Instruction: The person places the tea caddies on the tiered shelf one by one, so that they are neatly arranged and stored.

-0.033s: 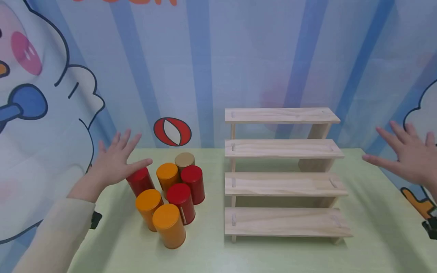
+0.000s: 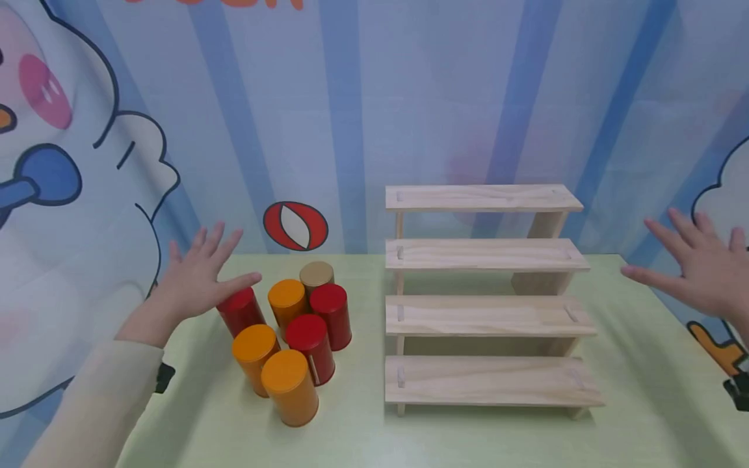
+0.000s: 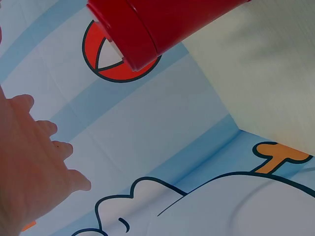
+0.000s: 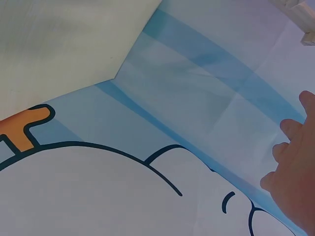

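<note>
My left hand [image 2: 193, 283] is held in the air with its fingers spread, nearest to a red canister [image 2: 241, 312] whose top it partly covers. In the left wrist view, a red canister [image 3: 162, 24] appears apart from that hand. Several more canisters stand upright close together: an orange one [image 2: 290, 388] in front, another orange one [image 2: 255, 357], a red one [image 2: 310, 349], a red one [image 2: 331, 316], an orange one [image 2: 288, 305] and a tan-topped one [image 2: 316, 274] at the back. Over the right side, my right hand [image 2: 705, 270] hovers with fingers spread, holding nothing.
A four-tier wooden shelf [image 2: 488, 318] stands right of the canisters on the pale green table [image 2: 363, 435]. Behind the table hangs a blue striped cloth [image 2: 409, 97] with cartoon prints. The right wrist view shows the table edge [image 4: 74, 59] against the cloth.
</note>
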`<state>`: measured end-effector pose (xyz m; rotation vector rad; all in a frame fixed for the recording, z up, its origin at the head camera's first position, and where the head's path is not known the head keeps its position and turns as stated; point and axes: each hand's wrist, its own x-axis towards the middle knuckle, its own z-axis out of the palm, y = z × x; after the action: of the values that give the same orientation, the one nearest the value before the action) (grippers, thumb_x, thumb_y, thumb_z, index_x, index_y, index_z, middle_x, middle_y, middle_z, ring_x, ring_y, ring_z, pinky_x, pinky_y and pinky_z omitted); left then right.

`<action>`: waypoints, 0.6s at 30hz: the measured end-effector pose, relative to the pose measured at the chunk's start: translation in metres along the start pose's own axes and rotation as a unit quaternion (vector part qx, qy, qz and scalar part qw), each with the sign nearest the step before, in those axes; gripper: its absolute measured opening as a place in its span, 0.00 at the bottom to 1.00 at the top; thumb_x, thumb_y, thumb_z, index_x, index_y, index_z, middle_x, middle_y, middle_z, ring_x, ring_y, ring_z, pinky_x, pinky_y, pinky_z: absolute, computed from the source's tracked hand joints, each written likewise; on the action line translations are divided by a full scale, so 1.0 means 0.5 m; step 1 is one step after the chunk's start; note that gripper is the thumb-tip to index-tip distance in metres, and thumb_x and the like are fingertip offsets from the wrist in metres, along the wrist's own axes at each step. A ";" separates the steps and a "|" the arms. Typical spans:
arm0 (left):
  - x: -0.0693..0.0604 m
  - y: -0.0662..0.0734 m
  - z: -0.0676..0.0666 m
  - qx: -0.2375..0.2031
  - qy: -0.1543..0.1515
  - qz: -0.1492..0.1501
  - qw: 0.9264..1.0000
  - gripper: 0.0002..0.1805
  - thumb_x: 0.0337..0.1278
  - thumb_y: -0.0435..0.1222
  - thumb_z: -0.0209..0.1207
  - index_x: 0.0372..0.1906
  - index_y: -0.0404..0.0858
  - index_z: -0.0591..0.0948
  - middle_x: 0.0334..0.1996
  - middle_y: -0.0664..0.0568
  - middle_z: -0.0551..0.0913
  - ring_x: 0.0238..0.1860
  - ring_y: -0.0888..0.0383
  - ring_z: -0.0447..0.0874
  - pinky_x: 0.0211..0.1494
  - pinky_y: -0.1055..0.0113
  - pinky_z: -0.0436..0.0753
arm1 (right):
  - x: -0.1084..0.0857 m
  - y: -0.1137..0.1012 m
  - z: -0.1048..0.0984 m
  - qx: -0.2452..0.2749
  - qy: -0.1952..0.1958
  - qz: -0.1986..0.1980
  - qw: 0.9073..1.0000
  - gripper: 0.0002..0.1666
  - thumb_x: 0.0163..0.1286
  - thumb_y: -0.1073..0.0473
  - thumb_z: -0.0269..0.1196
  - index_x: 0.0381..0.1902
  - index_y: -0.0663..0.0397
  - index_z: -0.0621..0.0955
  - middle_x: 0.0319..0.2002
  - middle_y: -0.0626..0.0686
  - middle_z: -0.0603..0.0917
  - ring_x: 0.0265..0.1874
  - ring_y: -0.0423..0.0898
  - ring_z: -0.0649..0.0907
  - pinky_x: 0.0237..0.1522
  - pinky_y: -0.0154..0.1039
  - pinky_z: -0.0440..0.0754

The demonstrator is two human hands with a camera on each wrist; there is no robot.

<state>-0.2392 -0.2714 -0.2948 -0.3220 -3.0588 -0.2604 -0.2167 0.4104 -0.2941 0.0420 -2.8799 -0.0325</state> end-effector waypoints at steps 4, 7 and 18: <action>0.000 -0.002 0.001 -0.004 -0.001 -0.002 1.000 0.54 0.57 0.69 0.46 0.77 0.43 0.44 0.76 0.35 0.35 0.73 0.30 0.29 0.63 0.27 0.26 | -0.002 -0.002 -0.001 0.004 0.000 0.000 1.000 0.64 0.62 0.22 0.48 0.76 0.58 0.38 0.73 0.71 0.35 0.69 0.73 0.34 0.64 0.73 0.27; -0.003 -0.004 0.001 -0.018 0.002 -0.003 1.000 0.53 0.57 0.68 0.47 0.77 0.43 0.43 0.76 0.35 0.36 0.73 0.31 0.30 0.63 0.27 0.27 | -0.005 -0.008 -0.004 0.017 0.005 0.000 1.000 0.63 0.63 0.21 0.46 0.75 0.59 0.39 0.72 0.73 0.37 0.70 0.72 0.34 0.64 0.73 0.28; -0.042 -0.026 0.020 -0.151 0.039 -0.004 0.988 0.49 0.63 0.60 0.51 0.78 0.45 0.41 0.76 0.38 0.36 0.75 0.35 0.33 0.67 0.29 0.32 | -0.041 -0.075 -0.017 0.176 0.042 -0.042 0.983 0.52 0.71 0.42 0.56 0.75 0.66 0.43 0.74 0.71 0.38 0.72 0.66 0.30 0.63 0.70 0.23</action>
<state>-0.2217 -0.2863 -0.3080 -0.3044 -2.9392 -0.7235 -0.1940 0.3736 -0.2922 0.2240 -2.7607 0.4513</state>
